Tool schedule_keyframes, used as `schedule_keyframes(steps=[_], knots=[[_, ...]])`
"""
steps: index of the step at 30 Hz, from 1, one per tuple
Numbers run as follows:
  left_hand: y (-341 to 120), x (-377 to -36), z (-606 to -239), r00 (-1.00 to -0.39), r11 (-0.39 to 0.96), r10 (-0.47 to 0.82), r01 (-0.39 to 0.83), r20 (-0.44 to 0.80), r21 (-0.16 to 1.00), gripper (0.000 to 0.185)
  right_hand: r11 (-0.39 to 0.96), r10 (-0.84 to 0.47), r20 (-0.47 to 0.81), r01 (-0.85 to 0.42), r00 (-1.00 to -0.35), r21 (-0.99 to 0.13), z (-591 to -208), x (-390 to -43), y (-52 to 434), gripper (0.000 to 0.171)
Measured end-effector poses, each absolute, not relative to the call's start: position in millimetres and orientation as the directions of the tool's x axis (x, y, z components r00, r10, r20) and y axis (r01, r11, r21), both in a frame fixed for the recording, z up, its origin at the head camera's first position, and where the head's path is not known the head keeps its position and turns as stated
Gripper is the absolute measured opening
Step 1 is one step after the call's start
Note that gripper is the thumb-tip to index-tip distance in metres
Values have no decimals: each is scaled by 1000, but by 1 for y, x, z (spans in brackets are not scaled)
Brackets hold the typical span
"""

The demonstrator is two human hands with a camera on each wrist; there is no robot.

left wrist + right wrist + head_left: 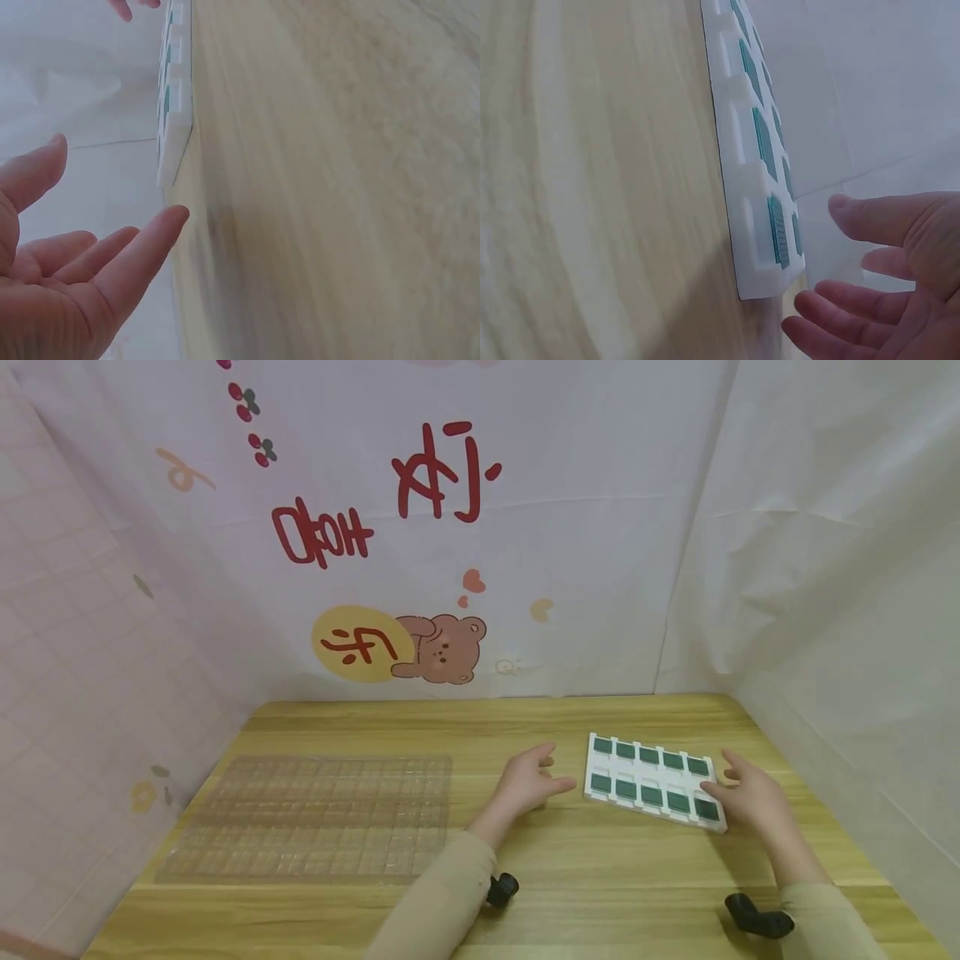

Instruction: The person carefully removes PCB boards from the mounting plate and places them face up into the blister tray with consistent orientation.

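A white tray (pixel 645 768) lies on the wooden table toward the right, with two rows of small green rectangular pieces (pixel 651 796) in its slots. Left of the tray is my left hand (pixel 527 781), fingers spread and holding nothing; the left wrist view shows a gap between its fingertips and the tray's end (pixel 174 142). My right hand (pixel 753 793) is at the tray's right end, thumb and fingers apart. In the right wrist view the same hand (pixel 900 277) stands just off the tray's corner (pixel 769 277), with nothing gripped.
A clear plastic tray (pixel 307 818) divided into many small compartments lies on the left of the table (pixel 600 893). A white printed cloth (pixel 585 527) hangs behind and along both sides. Black devices (pixel 757 917) sit at both wrists.
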State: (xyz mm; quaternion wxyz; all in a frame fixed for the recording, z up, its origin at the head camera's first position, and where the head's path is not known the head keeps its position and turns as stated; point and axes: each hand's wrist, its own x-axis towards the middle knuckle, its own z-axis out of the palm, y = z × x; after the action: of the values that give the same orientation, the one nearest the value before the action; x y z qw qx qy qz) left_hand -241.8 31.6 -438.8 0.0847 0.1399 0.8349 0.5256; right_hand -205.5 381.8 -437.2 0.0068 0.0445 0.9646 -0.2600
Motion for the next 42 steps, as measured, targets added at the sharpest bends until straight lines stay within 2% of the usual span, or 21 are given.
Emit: schedule_keyframes(steps=[6, 13, 21, 29, 35, 42], knots=[[38, -246, -443, -955, 372, 296, 83, -33, 924, 70, 840, 46, -120, 103, -992, -533, -434, -211, 390, 85], [43, -250, -450, -953, 293, 294, 23, -68, 956, 70, 811, 11, -153, 98, -988, -577, -439, -218, 400, 82], [52, -254, -451, -954, 273, 281, -27, -107, 962, 68, 751, 9, -190, 132, -982, -647, -443, -223, 401, 82], [58, -254, -449, -951, 253, 271, -77, -147, 964, 67, 724, 38, -231, 186, -972, -664, -445, -224, 397, 76], [60, -255, -451, -953, 244, 259, -93, -157, 965, 67, 719, 39, -239, 193, -970, -667, -447, -227, 396, 68], [63, -255, -450, -954, 231, 250, -108, -166, 967, 66, 728, 28, -234, 180, -972, -662, -448, -229, 395, 67]])
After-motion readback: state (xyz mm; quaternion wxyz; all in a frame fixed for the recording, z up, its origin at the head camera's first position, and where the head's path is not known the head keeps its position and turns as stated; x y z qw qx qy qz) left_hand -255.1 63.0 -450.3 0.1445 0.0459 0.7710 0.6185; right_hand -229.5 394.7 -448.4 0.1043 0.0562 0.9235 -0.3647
